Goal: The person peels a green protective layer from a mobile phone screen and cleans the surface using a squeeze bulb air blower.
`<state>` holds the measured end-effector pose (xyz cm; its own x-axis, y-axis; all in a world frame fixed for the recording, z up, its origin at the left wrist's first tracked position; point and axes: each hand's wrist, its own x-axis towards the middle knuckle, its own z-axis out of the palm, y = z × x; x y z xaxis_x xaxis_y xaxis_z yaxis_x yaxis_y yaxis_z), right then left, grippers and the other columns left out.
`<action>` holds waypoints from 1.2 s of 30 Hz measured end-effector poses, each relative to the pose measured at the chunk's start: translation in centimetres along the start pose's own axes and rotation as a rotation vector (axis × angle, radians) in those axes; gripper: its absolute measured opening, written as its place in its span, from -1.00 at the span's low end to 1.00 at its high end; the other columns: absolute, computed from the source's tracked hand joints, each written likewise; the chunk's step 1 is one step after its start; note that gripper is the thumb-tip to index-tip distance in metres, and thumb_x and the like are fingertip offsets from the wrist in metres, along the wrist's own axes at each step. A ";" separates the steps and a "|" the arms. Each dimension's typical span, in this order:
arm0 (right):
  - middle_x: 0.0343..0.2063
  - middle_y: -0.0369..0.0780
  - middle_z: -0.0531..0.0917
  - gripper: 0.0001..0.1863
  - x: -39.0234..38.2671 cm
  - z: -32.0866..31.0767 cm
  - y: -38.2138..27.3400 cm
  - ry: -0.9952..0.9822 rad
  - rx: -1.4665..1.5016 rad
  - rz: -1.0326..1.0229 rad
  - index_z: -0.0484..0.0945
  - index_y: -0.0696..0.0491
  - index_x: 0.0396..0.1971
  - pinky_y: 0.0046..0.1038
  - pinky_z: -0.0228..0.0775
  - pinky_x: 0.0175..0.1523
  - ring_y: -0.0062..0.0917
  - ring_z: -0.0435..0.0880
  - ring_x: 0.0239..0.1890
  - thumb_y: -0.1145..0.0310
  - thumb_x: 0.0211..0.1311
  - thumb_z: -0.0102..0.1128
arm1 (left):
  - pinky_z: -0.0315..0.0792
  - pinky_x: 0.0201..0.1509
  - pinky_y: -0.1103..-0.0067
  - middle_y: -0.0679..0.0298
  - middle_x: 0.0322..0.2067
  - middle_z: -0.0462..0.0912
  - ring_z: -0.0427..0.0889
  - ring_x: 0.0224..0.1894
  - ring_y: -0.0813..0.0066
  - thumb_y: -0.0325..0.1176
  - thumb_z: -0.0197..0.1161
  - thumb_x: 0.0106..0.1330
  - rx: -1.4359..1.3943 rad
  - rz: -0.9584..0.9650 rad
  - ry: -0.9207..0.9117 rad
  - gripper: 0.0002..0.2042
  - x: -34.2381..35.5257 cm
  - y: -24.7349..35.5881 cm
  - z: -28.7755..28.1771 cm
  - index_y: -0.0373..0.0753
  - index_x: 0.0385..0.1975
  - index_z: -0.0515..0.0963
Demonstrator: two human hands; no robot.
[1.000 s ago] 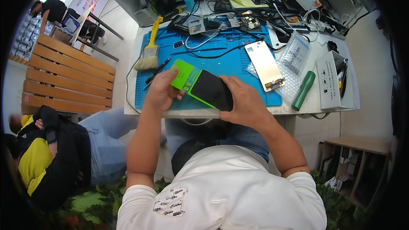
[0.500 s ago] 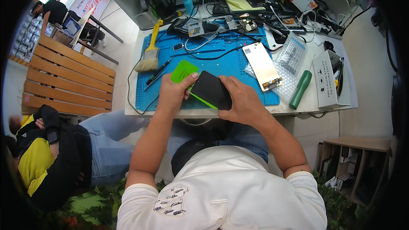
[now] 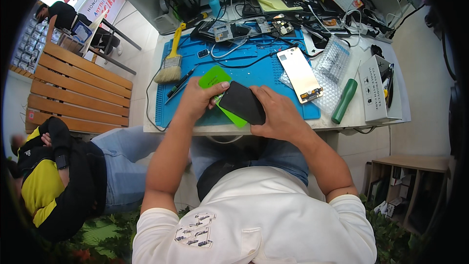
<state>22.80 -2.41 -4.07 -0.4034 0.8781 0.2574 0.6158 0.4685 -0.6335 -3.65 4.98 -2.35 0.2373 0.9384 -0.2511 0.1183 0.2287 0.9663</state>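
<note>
My right hand (image 3: 279,113) grips the right side of a black smartphone (image 3: 243,103), its dark face turned up. My left hand (image 3: 201,99) pinches a thin, bright green sheet (image 3: 214,76), with the thumb at the phone's left corner. Part of the sheet runs beneath the phone and shows along its lower left edge. Whether the sheet is fixed to the phone's underside is hidden. Both are held over the front edge of a blue work mat (image 3: 234,71).
A wide brush (image 3: 170,66), pens and a smartwatch (image 3: 203,54) lie left. To the right are a phone screen panel (image 3: 299,74), bubble wrap (image 3: 334,61), a green-handled screwdriver (image 3: 345,101) and a white box (image 3: 377,90). Phone parts and cables crowd the back. A person sits at left.
My left hand has shifted slightly, and the green sheet has turned a little, with more of it showing below the phone. The phone and my right hand stay nearly in place.
</note>
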 end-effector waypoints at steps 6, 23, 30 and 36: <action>0.04 0.07 0.64 0.00 0.0 0.1 0.3 0.009 0.023 -0.005 0.46 0.24 0.40 -0.05 0.62 0.11 0.09 0.72 0.01 0.18 -0.13 0.60 | 0.31 -0.57 0.64 0.39 -0.54 0.66 0.48 -0.63 0.67 -0.16 0.71 0.30 -0.006 -0.035 -0.077 -0.68 0.7 0.2 -0.7 -0.29 -0.32 0.76; 0.06 0.00 0.69 -0.05 0.6 -2.0 0.0 -0.161 0.100 -0.005 0.52 0.19 0.37 -0.11 0.64 0.17 0.03 0.75 0.06 0.20 -0.13 0.64 | 0.36 -0.52 0.68 0.39 -0.51 0.71 0.52 -0.60 0.71 -0.10 0.73 0.29 0.171 -0.085 -0.190 -0.63 1.1 2.7 -1.6 -0.30 -0.24 0.81; 0.06 0.00 0.70 -0.05 0.7 -2.1 0.0 -0.153 0.087 -0.033 0.53 0.22 0.36 -0.11 0.64 0.18 0.03 0.75 0.07 0.21 -0.14 0.63 | 0.31 -0.55 0.73 0.41 -0.50 0.73 0.53 -0.62 0.77 -0.18 0.68 0.35 0.102 0.070 -0.135 -0.68 1.3 0.8 -1.0 -0.34 -0.19 0.81; 0.05 0.01 0.70 -0.05 0.7 -2.1 0.3 -0.163 0.092 -0.046 0.53 0.24 0.35 -0.10 0.64 0.18 0.03 0.75 0.07 0.23 -0.15 0.63 | 0.30 -0.56 0.73 0.40 -0.47 0.77 0.55 -0.61 0.78 -0.21 0.67 0.35 0.096 0.087 -0.133 -0.71 1.4 0.4 -0.6 -0.32 -0.18 0.81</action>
<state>24.06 -1.44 -2.54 -0.5386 0.8250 0.1710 0.5329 0.4907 -0.6894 -3.81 6.53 -2.25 0.3750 0.9097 -0.1783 0.1815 0.1166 0.9765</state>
